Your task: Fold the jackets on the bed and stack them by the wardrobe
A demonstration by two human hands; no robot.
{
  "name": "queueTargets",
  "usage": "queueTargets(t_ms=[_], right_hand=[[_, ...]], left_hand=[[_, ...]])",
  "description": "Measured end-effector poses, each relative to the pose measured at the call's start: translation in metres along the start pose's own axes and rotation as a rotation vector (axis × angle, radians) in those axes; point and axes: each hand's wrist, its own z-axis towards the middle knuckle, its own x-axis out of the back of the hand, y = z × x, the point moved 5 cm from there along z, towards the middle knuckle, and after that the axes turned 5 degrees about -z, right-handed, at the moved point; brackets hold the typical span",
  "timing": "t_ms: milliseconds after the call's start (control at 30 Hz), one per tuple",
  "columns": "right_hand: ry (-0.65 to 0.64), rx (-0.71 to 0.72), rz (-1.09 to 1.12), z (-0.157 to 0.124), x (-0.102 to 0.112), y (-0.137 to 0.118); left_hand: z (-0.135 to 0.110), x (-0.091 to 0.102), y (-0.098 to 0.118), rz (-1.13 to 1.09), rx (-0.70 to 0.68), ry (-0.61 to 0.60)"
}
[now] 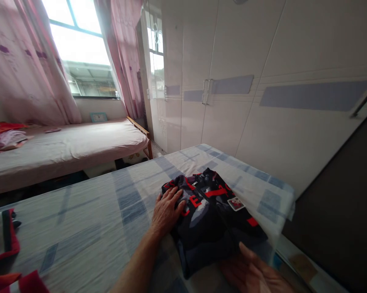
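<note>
Head view shows the bare left hand [168,209] spread open on a folded black fabric garment with red lettering [214,221] atop blue-and-white patterned cloth [100,224], the bare right hand [252,268] at its near edge, grip impossible to tell.

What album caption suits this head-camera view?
A dark garment with red lettering lies on a patterned sheet, left hand upon it, right hand at its near edge.

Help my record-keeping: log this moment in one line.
left hand: on dark garment; right hand: at garment's near edge; garment: on patterned sheet
</note>
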Motion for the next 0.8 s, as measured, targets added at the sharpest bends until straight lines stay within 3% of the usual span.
queueTargets(t_ms=[267,433,533,633,800], right_hand=[[0.121,0.064,0.423,0.027,-0.03,-0.004],[0.309,0.111,0.463,0.038,-0.029,-0.024],[0.357,0.141,0.371,0.042,-0.026,-0.053],[0.263,0.207,0.305,0.051,-0.036,-0.099],[0.154,0.33,0.262,0.077,-0.079,-0.184]], left_hand=[[0.0,-0.005,-0.006,-0.016,-0.006,0.026],[0.001,-0.002,-0.006,-0.092,0.035,0.016],[0.001,0.005,-0.009,-0.201,0.095,0.084],[0.001,0.009,-0.013,-0.297,0.157,0.173],[-0.001,0.011,-0.018,-0.297,0.208,0.285]])
